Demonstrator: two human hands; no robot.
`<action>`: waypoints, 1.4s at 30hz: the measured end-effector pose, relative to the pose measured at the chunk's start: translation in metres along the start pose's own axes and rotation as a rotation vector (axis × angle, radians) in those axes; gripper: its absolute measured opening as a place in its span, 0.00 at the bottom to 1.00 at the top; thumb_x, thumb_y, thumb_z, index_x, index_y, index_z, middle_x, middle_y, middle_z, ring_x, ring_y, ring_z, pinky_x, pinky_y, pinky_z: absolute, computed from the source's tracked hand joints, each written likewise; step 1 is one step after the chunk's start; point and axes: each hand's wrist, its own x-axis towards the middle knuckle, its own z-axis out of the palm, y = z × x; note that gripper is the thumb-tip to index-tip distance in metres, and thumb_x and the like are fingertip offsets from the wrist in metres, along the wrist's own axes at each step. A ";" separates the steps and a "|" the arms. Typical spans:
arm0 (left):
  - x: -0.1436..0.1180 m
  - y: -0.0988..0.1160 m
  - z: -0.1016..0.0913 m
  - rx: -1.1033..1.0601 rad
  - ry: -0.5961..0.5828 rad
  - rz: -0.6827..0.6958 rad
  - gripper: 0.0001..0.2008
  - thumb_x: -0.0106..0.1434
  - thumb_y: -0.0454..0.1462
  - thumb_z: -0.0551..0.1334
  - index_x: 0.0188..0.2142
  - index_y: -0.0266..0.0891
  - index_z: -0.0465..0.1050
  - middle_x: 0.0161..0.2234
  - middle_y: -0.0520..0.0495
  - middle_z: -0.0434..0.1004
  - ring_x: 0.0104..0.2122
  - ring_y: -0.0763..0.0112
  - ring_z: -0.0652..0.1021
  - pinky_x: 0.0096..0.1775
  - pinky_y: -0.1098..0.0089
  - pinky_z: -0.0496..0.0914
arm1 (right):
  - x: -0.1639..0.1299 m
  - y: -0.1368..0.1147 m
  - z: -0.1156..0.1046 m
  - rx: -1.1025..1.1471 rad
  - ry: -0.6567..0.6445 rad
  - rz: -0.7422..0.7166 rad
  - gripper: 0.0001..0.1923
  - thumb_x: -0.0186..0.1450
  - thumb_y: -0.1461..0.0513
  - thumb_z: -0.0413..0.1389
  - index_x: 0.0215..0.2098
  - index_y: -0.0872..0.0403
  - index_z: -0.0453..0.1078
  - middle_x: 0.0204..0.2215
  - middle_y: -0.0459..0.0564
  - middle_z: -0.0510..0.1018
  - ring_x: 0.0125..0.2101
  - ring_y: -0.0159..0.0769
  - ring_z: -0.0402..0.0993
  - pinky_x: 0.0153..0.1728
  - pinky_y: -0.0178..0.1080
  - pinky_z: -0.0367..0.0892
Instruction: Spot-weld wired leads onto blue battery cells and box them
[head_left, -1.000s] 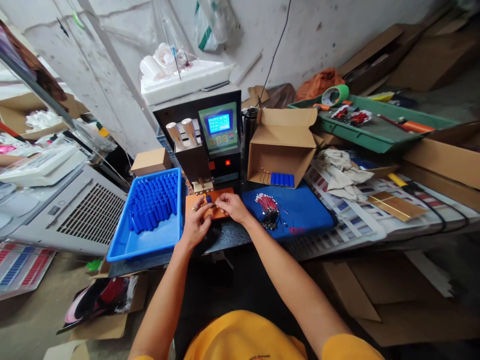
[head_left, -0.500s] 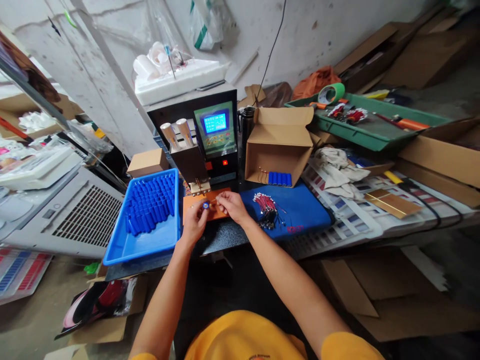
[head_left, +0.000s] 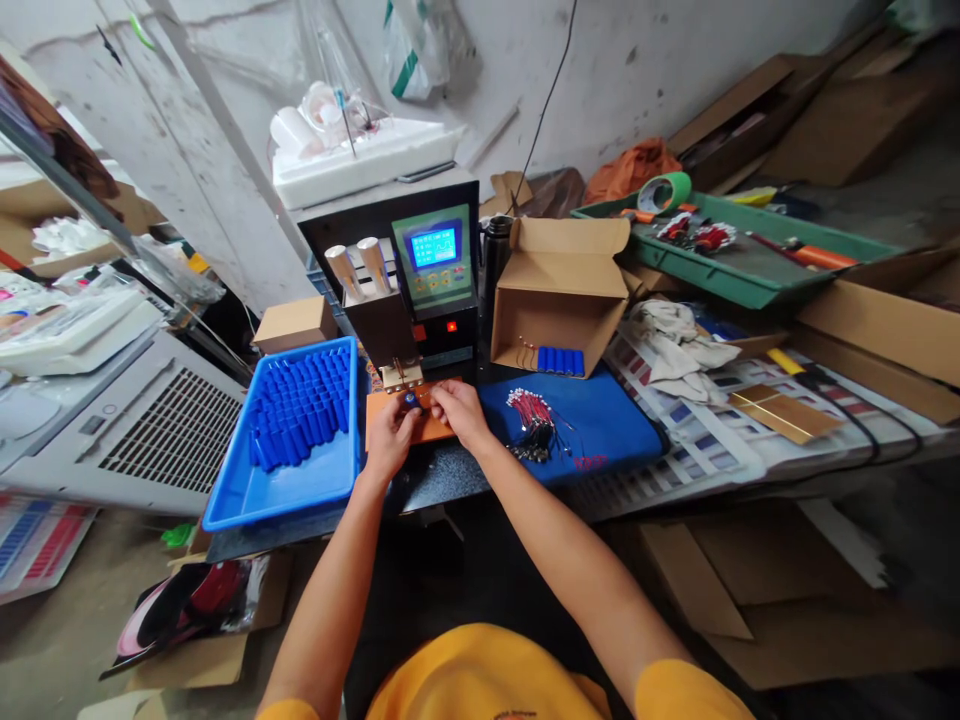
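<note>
In the head view my left hand [head_left: 389, 436] is closed around a blue cylindrical battery cell [head_left: 410, 398], its round end facing up toward me. Just to the right, my right hand [head_left: 460, 412] has its fingertips pinched close to the cell; whatever they hold is too small to name. Both hands are over an orange board [head_left: 429, 430], in front of the metal electrode tips [head_left: 403, 374] of a black spot welder [head_left: 379, 325]. The welder's screen [head_left: 436, 246] is lit blue.
On the left, a blue tray [head_left: 225, 508] holds many blue cells. To the right, red and black leads [head_left: 534, 415] lie on a blue pad [head_left: 611, 425]. An open cardboard box [head_left: 559, 295] containing several blue cells stands behind the pad, with a green tray [head_left: 757, 290] beyond.
The cell and both hands have moved slightly up, nearer the electrode tips. My right hand's fingers sit closer to the cell. The camera view has shifted a little.
</note>
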 end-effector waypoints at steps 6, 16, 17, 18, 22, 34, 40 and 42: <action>0.002 0.001 0.002 0.077 0.031 0.033 0.14 0.65 0.40 0.59 0.48 0.38 0.72 0.38 0.46 0.81 0.36 0.67 0.80 0.42 0.69 0.73 | 0.003 0.001 0.009 -0.015 -0.004 -0.016 0.13 0.55 0.54 0.57 0.20 0.54 0.64 0.14 0.42 0.68 0.16 0.26 0.62 0.17 0.28 0.56; 0.000 0.002 0.003 0.143 0.070 0.051 0.14 0.65 0.37 0.58 0.49 0.38 0.73 0.34 0.46 0.81 0.34 0.66 0.80 0.40 0.68 0.73 | 0.009 0.006 0.011 -0.175 0.004 -0.062 0.08 0.58 0.58 0.57 0.25 0.54 0.68 0.17 0.44 0.72 0.19 0.31 0.71 0.19 0.30 0.62; 0.000 0.002 0.003 0.145 0.069 0.053 0.14 0.65 0.37 0.58 0.49 0.38 0.73 0.34 0.46 0.81 0.34 0.66 0.81 0.40 0.68 0.73 | 0.009 0.008 0.011 -0.186 0.002 -0.067 0.08 0.58 0.58 0.57 0.25 0.54 0.68 0.17 0.44 0.73 0.19 0.31 0.71 0.19 0.30 0.62; 0.000 0.002 0.003 0.147 0.068 0.056 0.14 0.65 0.37 0.58 0.49 0.38 0.73 0.34 0.46 0.81 0.34 0.66 0.81 0.40 0.68 0.74 | 0.010 0.009 0.011 -0.200 0.005 -0.072 0.07 0.58 0.58 0.57 0.25 0.53 0.68 0.17 0.44 0.73 0.19 0.32 0.71 0.19 0.30 0.63; -0.001 0.001 0.003 0.157 0.077 0.064 0.14 0.65 0.38 0.58 0.49 0.38 0.73 0.35 0.45 0.81 0.36 0.64 0.81 0.41 0.67 0.74 | 0.013 0.014 0.012 -0.256 0.036 -0.082 0.08 0.58 0.58 0.57 0.25 0.53 0.67 0.19 0.44 0.74 0.20 0.32 0.72 0.20 0.30 0.63; 0.000 0.003 0.004 0.144 0.094 0.061 0.14 0.66 0.37 0.58 0.50 0.38 0.73 0.38 0.44 0.81 0.37 0.64 0.81 0.42 0.66 0.74 | 0.013 0.016 0.013 -0.285 0.035 -0.079 0.09 0.58 0.57 0.59 0.26 0.53 0.68 0.19 0.44 0.75 0.22 0.34 0.74 0.22 0.30 0.64; 0.000 0.002 0.003 0.140 0.078 0.073 0.14 0.66 0.37 0.58 0.50 0.38 0.73 0.40 0.44 0.81 0.37 0.64 0.81 0.41 0.67 0.75 | 0.015 0.019 0.012 -0.295 0.036 -0.056 0.08 0.59 0.58 0.59 0.26 0.53 0.69 0.20 0.45 0.75 0.22 0.34 0.74 0.22 0.31 0.65; 0.000 0.001 0.003 0.140 0.077 0.073 0.14 0.66 0.37 0.58 0.50 0.38 0.73 0.40 0.44 0.81 0.37 0.64 0.81 0.41 0.67 0.75 | 0.016 0.019 0.012 -0.293 0.032 -0.048 0.08 0.59 0.58 0.60 0.26 0.53 0.69 0.19 0.45 0.75 0.22 0.34 0.74 0.22 0.31 0.65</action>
